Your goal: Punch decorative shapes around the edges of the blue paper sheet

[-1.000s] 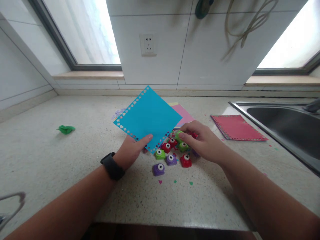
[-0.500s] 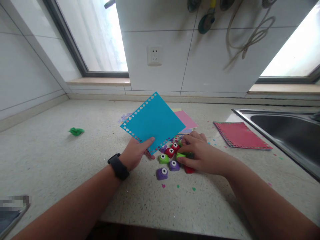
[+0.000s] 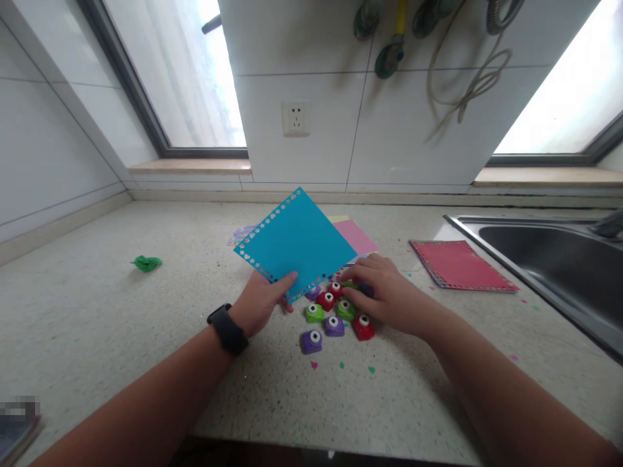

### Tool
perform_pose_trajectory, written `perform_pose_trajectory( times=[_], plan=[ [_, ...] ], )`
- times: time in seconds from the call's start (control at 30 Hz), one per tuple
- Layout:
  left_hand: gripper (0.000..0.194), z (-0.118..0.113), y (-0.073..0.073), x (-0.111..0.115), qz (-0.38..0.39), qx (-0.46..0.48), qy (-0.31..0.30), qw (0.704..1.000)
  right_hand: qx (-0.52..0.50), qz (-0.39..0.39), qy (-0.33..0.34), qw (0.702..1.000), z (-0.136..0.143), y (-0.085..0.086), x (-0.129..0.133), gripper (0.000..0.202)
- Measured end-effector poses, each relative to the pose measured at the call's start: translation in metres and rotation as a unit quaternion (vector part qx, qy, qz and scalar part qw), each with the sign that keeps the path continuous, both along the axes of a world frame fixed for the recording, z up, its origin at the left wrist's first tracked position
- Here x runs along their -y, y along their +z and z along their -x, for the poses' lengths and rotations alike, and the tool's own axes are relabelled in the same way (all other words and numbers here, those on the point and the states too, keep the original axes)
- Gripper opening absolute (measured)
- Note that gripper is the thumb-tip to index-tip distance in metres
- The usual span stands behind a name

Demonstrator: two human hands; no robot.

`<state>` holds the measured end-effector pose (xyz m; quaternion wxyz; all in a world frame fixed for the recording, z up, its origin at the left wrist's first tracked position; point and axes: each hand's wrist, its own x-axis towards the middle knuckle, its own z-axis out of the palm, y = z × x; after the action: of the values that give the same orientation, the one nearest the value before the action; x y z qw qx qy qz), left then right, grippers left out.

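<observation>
A blue sheet of paper (image 3: 296, 243) is pinched at its lower corner by my left hand (image 3: 257, 298), thumb on top. Small punched shapes line two of its edges. My right hand (image 3: 384, 288) reaches over a cluster of craft punches with thumb and fingers apart. Beneath its palm lies a dark purple punch (image 3: 366, 290), partly hidden. Close to the fingertips are a red punch (image 3: 335, 290) and a green punch (image 3: 346, 309). Nearer to me sit another red punch (image 3: 363, 328) and a purple punch (image 3: 311, 342).
Red punched sheets (image 3: 462, 264) lie stacked beside the steel sink (image 3: 535, 253) on the right. Behind the blue sheet is pink paper (image 3: 357, 237). A crumpled green piece (image 3: 146, 263) rests at left. Paper bits, such as a pink heart (image 3: 314, 365), dot the countertop (image 3: 195, 233).
My right hand has shifted back from the front green and red punches, which now show more fully. The blue sheet stays in my left hand. The view has tilted slightly.
</observation>
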<state>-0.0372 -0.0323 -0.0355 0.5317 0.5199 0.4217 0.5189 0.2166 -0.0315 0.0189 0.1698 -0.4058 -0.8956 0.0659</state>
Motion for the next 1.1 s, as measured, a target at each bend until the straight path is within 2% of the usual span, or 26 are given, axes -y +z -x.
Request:
perform_pose_trajectory(
  times=[0.23, 0.33, 0.43, 0.5, 0.77, 0.97, 1.03, 1.1],
  plan=[
    [0.042, 0.000, 0.000, -0.003, 0.006, 0.078, 0.018, 0.997, -0.060, -0.044, -0.021, 0.997, 0.001, -0.012, -0.008, 0.028],
    [0.041, 0.000, 0.000, -0.004, 0.005, 0.103, 0.035, 0.994, -0.069, -0.036, 0.027, 0.997, 0.006, -0.007, -0.001, 0.032],
    [0.035, 0.000, 0.000, -0.005, -0.006, 0.109, 0.041, 0.993, -0.042, -0.011, 0.089, 0.995, 0.015, -0.003, 0.007, 0.038],
    [0.033, 0.000, -0.001, -0.006, -0.009, 0.109, 0.044, 0.993, -0.017, 0.002, 0.105, 0.994, 0.022, -0.004, 0.009, 0.040],
    [0.035, 0.000, -0.001, -0.006, -0.009, 0.105, 0.052, 0.993, 0.025, -0.009, 0.051, 0.998, 0.024, -0.007, 0.010, 0.045],
    [0.033, 0.000, 0.000, -0.007, -0.005, 0.113, 0.047, 0.992, -0.003, -0.016, 0.103, 0.995, 0.020, 0.000, 0.014, 0.044],
    [0.035, 0.001, -0.001, -0.007, -0.006, 0.115, 0.050, 0.992, -0.001, -0.024, 0.081, 0.996, 0.015, 0.001, 0.010, 0.040],
    [0.036, 0.001, -0.001, -0.007, -0.006, 0.118, 0.051, 0.992, 0.005, -0.042, 0.027, 0.999, 0.006, 0.001, 0.004, 0.038]
  ],
)
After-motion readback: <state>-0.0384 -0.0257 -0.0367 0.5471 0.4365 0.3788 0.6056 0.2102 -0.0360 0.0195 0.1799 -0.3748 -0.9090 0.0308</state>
